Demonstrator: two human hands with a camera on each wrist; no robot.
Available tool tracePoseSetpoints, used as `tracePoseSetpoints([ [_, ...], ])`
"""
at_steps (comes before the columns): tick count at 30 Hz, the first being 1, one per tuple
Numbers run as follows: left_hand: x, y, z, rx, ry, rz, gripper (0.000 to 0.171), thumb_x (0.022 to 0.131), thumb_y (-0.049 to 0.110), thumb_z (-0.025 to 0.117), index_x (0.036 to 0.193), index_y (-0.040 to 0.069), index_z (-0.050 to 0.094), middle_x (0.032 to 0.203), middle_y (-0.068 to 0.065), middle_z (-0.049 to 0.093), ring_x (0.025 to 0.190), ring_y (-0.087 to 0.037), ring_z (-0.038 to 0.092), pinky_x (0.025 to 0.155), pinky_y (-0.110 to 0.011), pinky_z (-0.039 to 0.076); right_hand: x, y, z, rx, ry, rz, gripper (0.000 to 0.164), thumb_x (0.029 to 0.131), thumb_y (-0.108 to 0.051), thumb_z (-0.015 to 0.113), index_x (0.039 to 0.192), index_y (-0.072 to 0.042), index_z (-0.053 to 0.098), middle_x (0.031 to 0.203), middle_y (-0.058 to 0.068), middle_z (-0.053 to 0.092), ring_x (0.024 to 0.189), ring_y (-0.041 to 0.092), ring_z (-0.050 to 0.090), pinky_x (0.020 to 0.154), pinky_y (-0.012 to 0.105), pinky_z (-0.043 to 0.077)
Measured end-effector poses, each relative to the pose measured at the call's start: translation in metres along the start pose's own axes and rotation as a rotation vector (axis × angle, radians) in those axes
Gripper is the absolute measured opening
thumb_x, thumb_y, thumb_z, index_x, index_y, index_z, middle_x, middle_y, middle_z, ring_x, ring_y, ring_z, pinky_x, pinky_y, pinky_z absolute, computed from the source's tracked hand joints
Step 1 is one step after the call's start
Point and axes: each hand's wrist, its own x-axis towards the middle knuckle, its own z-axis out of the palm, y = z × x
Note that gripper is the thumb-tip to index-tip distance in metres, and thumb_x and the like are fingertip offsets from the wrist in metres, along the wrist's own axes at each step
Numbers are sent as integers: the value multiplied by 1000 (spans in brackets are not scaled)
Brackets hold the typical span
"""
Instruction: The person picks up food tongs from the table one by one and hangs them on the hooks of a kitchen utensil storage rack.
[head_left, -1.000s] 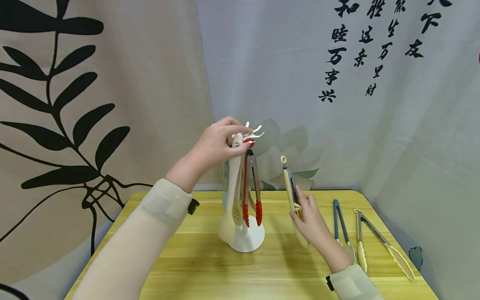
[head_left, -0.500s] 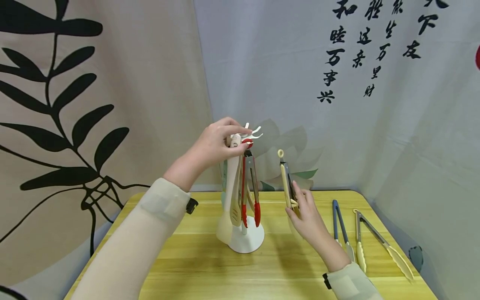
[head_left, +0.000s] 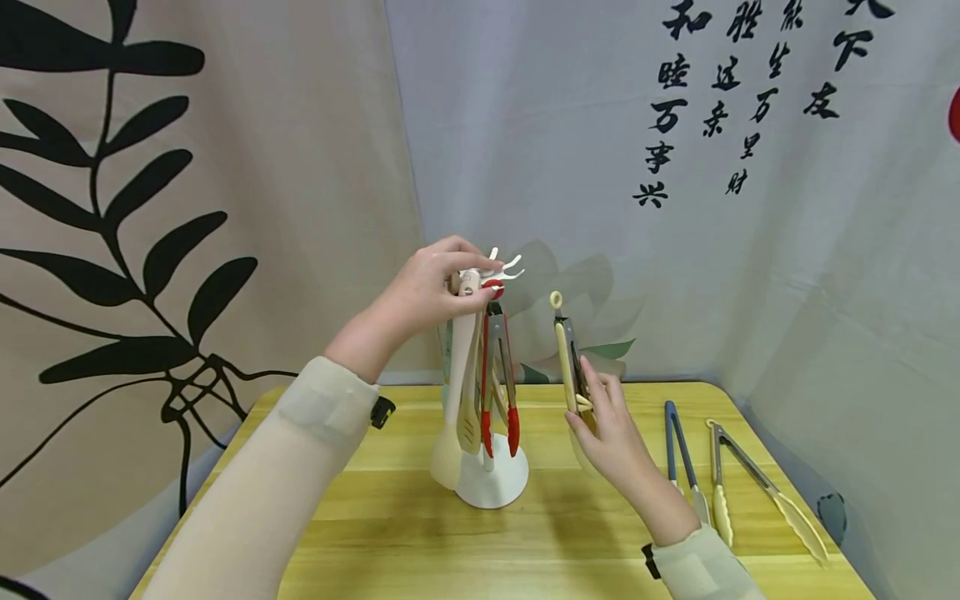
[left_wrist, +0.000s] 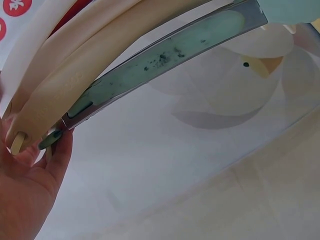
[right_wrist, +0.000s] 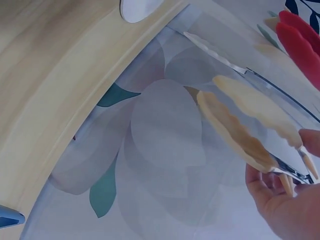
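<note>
At mid table stands a white utensil stand [head_left: 492, 483] with prongs at its top. My left hand [head_left: 442, 279] grips that top with bent fingers and thumb. Red-tipped tongs [head_left: 513, 425] and a cream slotted turner [head_left: 469, 425] hang below it. In the left wrist view, cream handles [left_wrist: 75, 80] and a mint-green and steel handle [left_wrist: 165, 55] hang beside the fingers. My right hand [head_left: 611, 421] holds cream-tipped tongs [head_left: 564, 358] around their middle, ring end up, right of the stand. Their scalloped cream tips [right_wrist: 235, 132] show slightly apart in the right wrist view.
Blue-handled tongs [head_left: 678, 450] and another pair of cream-tipped tongs [head_left: 757, 475] lie at the right of the wooden table [head_left: 360, 533]. Behind the table hangs a pale curtain [head_left: 540, 167] with black characters and leaf prints.
My right hand has raised the cream-tipped tongs slightly and brought them left, closer to the stand. My left hand keeps its grip at the top of the stand.
</note>
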Motion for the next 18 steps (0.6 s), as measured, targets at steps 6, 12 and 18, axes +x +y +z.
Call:
tracePoseSetpoints([
  [6, 1, -1, -1, -7, -2, 15, 32, 82, 21, 68, 114, 22, 70, 112, 2, 59, 90, -16, 53, 69, -29, 46, 2, -5, -1, -3, 27, -44, 80, 86, -10, 69, 151, -13, 22, 127, 15, 40, 104, 26, 54, 80, 42, 52],
  [12, 1, -2, -1, -8, 0, 25, 32, 81, 19, 69, 113, 22, 70, 112, 1, 60, 91, -17, 55, 69, -29, 47, 3, -10, -3, 17, 33, -62, 81, 86, -9, 68, 152, -15, 21, 128, 14, 40, 108, 26, 53, 83, 43, 52],
  [18, 2, -3, 0, -17, -4, 23, 32, 81, 17, 69, 113, 21, 70, 113, 0, 59, 91, -17, 54, 68, -28, 48, 6, -17, -4, 28, 42, -76, 82, 86, -9, 68, 152, -16, 20, 128, 13, 40, 107, 22, 52, 83, 42, 51],
])
